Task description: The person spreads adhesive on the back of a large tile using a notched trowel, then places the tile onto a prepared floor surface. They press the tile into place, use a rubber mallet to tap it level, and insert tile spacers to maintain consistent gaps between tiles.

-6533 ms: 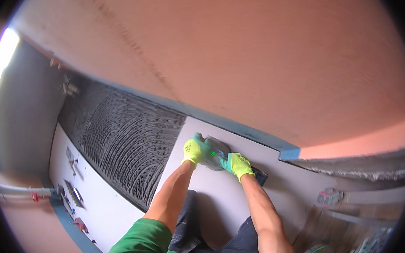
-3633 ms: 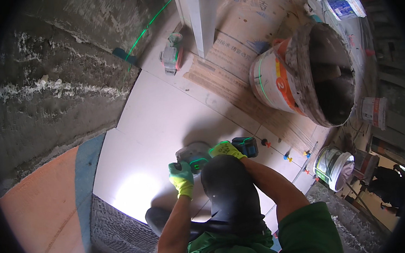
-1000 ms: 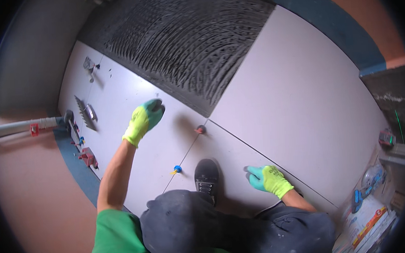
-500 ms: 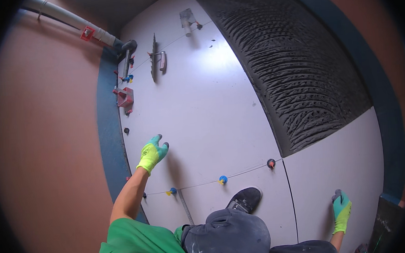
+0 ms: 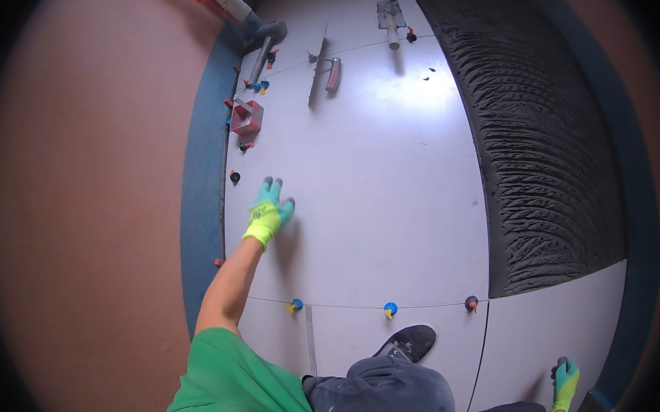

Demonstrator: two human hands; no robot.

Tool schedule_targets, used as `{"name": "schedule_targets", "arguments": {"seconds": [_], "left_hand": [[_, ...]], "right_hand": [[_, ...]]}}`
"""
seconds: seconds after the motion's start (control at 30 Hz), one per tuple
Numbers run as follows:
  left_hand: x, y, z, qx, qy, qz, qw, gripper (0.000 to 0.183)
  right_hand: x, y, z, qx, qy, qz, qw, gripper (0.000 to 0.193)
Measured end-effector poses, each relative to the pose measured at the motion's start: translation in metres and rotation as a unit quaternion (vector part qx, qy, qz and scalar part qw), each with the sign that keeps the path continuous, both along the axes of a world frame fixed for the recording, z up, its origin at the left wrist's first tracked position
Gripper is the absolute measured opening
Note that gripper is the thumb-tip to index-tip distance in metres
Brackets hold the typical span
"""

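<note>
My left hand (image 5: 268, 210), in a yellow-green glove with grey fingertips, reaches forward over a large white tile (image 5: 375, 203). Its fingers are spread and nothing is in them. At the lower right my right hand (image 5: 565, 385), gloved the same way, is low over another white tile (image 5: 557, 335); its fingers look slightly apart, with no object visible in them. Tile levelling knobs, one blue and yellow (image 5: 390, 310) and one black and red (image 5: 471, 304), stand along the joint before my shoe. A black knob (image 5: 235, 177) is just beyond my left hand.
Farther off lie a notched trowel (image 5: 333, 76), a small trowel (image 5: 391, 25), a red plastic box-like piece (image 5: 247, 118) and a mallet (image 5: 268, 40). Combed dark adhesive (image 5: 553, 154) covers the right strip. A wall with a blue band (image 5: 202, 199) rises at left.
The view has shifted, so the tools and tiles appear farther right. My left hand has moved forward over the tile, its fingers spreading wider. My right hand appears lower in the picture.
</note>
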State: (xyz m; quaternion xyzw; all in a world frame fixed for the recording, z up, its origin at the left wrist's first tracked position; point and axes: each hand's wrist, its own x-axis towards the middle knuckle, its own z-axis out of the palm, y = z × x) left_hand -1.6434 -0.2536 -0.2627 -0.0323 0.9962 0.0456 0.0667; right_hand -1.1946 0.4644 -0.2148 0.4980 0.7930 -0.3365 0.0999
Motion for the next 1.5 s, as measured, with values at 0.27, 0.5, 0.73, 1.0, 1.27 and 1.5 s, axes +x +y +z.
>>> {"name": "schedule_targets", "arguments": {"seconds": [0.27,0.5,0.73,1.0,1.27,1.5], "left_hand": [[-0.187,-0.06,-0.007,0.021,0.084,0.126,0.988,0.083],[-0.236,-0.103,-0.047,0.017,0.016,0.147,0.989,0.068],[-0.233,-0.098,-0.043,-0.012,-0.006,0.126,0.992,0.056],[-0.128,-0.01,0.008,0.074,-0.014,0.005,0.997,0.037],[0.033,0.088,-0.002,0.16,-0.078,-0.22,0.959,0.022],[0.07,0.218,0.04,0.2,0.012,-0.4,0.894,0.019]], "right_hand": [[0.076,0.022,0.049,0.025,-0.191,0.109,0.975,0.024],[0.129,-0.009,0.092,-0.074,-0.246,-0.199,0.946,0.024],[0.16,-0.019,0.109,-0.104,-0.275,-0.268,0.918,0.03],[0.153,-0.001,0.061,-0.086,-0.228,-0.198,0.949,0.029],[0.176,-0.033,0.039,0.027,-0.131,-0.187,0.973,0.031],[0.19,-0.073,0.063,0.065,-0.103,-0.177,0.977,0.034]]}}
